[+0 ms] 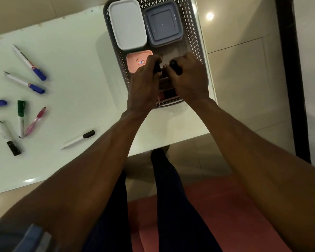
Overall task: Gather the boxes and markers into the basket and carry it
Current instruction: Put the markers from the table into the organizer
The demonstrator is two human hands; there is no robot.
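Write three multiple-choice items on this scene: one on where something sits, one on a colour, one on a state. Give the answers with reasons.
1. Where is the pink box?
A. On the table beside the pens
B. In the basket, nearer the person than the white box
C. Stacked on the grey box

2. What colour is the cap of the marker lying next to the pink pen?
A. Green
B. Red
C. Yellow

3. What are the hands doing?
A. Resting flat on the table
B. Hanging at the person's sides
C. Each closed around a dark marker over the basket

Answers:
1 B: the pink box lies inside the perforated basket, below the white box in the view.
2 A: its cap is green.
3 C: the left hand and right hand each grip a dark-capped marker above the basket.
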